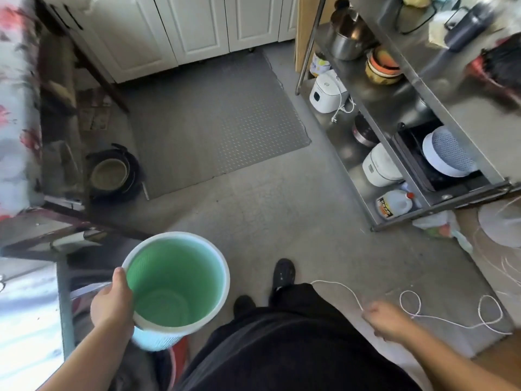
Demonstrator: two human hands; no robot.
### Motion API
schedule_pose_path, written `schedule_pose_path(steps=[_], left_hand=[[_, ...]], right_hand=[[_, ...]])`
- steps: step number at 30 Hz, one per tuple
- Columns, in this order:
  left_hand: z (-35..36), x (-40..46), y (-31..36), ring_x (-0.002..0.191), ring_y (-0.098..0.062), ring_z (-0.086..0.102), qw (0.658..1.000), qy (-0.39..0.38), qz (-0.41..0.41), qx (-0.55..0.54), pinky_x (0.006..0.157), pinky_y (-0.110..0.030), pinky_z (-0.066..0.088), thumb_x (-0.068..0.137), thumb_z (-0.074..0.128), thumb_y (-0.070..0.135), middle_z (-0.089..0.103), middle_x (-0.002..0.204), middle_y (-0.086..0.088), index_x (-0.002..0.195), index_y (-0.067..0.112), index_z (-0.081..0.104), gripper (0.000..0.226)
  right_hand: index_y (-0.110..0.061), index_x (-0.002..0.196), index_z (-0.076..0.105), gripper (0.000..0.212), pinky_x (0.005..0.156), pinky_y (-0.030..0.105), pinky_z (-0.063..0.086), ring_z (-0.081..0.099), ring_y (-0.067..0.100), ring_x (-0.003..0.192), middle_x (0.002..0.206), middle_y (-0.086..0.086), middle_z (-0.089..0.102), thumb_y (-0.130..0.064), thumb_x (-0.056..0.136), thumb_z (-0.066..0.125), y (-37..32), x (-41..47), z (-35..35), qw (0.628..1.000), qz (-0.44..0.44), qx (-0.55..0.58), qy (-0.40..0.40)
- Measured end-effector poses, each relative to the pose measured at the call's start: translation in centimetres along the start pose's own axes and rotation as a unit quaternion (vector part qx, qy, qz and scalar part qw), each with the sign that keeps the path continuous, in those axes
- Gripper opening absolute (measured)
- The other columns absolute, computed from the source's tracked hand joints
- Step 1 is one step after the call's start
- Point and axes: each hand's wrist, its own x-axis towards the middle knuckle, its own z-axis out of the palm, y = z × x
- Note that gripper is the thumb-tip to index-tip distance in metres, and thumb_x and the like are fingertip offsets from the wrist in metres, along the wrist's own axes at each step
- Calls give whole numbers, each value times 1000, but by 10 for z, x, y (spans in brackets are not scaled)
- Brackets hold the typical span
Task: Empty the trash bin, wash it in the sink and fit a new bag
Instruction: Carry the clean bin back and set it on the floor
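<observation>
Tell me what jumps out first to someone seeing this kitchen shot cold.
The green bin with a white rim, low and left of centre, grabs the eye first: it looks empty, has no bag, and the left hand grips its rim. Next comes the steel rack along the right side, crowded with pots and white cookers. The right hand hangs blurred at lower right, above a white cord looping over the floor.

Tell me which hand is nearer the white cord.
Right. The right hand hangs beside the cord on the floor; the left hand grips the bin rim, well away.
</observation>
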Motion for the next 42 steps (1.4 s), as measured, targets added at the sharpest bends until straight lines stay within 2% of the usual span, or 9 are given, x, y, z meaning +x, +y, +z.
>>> schedule_pose_path(steps=[5,8,14,18,27,30,34,38,42], left_hand=[[19,14,51,92,-45,60,1000,-2,0,0,87,-54,52,88,30,67,62,95,-24,89,0,62,74],[36,24,84,84,-41,57,1000,14,9,9,76,-47,46,95,31,61,59,89,-26,83,-3,59,70],[60,45,170,83,-42,55,994,14,53,100,76,-47,37,106,20,41,57,84,-30,114,-7,61,63],[84,40,231,85,-44,59,997,64,11,51,86,-54,49,95,21,63,59,82,-30,79,-7,63,83],[139,92,345,78,-44,60,997,78,-25,-13,85,-56,52,77,29,74,60,73,-22,65,3,57,78],[158,119,392,67,-38,56,998,62,-16,-27,73,-47,48,80,30,70,58,68,-18,68,0,61,78],[175,158,462,72,-39,56,999,35,-17,-36,71,-44,45,90,36,63,57,72,-19,69,-1,58,70],[192,195,537,62,-34,52,1000,15,3,-21,62,-39,42,95,38,58,56,71,-19,72,-1,58,67],[211,221,604,67,-37,54,1000,3,29,5,68,-40,44,96,37,56,57,72,-19,72,-1,59,65]], right_hand=[[-17,70,55,29,65,25,48,56,20,67,72,4,55,-23,98,47,8,30,-16,997,55,-26,-55],[-8,89,70,29,61,25,43,60,20,76,72,2,55,-29,96,51,-13,62,-48,998,26,-25,-55],[-14,56,47,36,47,21,26,45,12,58,55,1,42,-31,87,53,-89,121,-173,996,-64,-47,-38],[-19,71,48,33,59,29,33,49,18,67,69,0,50,-38,99,50,-159,154,-271,991,-127,-51,-10],[-19,65,50,34,53,31,30,46,20,59,62,4,51,-37,94,52,-287,211,-390,974,-222,-30,40],[-18,64,46,30,55,32,25,40,18,60,61,4,43,-31,91,50,-296,231,-405,979,-201,-43,12],[-18,62,42,30,56,33,26,42,18,63,65,6,42,-27,89,51,-281,249,-429,991,-121,-44,-19],[-10,71,51,22,53,25,37,55,19,59,75,12,52,-22,89,57,-275,260,-465,999,-35,38,-15],[-10,76,50,17,57,27,34,55,21,54,72,10,51,-16,90,56,-285,283,-510,992,5,126,-16]])
